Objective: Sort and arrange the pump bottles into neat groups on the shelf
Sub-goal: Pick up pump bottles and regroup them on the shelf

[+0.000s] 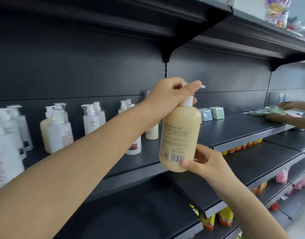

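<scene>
Holding the cream-yellow plastic pump bottle nearly upright in the air, just in front of the dark grey metal shelf, I see my left hand curled round its white pump head, thumb along the nozzle. My right hand grips the base, thumb by the barcode. Behind, white and pale-yellow pump bottles stand in loose clusters on that shelf; small pastel square boxes sit further right
</scene>
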`<control>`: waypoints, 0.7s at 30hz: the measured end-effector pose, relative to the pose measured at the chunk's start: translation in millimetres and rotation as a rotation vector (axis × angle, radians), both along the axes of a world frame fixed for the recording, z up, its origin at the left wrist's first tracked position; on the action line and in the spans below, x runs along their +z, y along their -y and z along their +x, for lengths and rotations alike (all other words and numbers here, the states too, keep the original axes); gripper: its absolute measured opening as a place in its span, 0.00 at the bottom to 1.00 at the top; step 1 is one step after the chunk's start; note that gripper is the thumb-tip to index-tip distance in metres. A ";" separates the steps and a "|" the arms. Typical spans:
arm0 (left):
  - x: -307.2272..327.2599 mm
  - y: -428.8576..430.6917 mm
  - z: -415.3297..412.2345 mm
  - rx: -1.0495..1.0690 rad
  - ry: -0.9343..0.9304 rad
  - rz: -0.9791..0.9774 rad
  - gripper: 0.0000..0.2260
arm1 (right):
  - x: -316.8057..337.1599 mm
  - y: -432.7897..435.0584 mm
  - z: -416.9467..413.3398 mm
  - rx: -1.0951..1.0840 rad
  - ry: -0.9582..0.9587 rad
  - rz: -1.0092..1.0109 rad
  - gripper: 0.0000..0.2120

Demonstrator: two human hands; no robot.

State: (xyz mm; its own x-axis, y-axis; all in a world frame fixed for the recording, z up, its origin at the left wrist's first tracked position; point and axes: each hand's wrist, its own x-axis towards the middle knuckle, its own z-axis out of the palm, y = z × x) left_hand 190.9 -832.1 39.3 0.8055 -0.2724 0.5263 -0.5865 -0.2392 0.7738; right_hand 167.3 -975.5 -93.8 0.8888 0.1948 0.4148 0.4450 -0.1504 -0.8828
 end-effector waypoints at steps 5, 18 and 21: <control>22.1 31.6 59.9 0.030 0.038 0.265 0.20 | 6.6 44.1 54.4 -0.007 -0.016 -0.016 0.25; 50.0 84.7 172.1 0.184 0.127 0.740 0.08 | 3.1 113.1 187.8 0.087 -0.062 -0.008 0.19; 55.0 87.6 192.2 0.260 0.106 0.795 0.08 | 4.2 117.5 226.2 0.141 -0.088 -0.025 0.18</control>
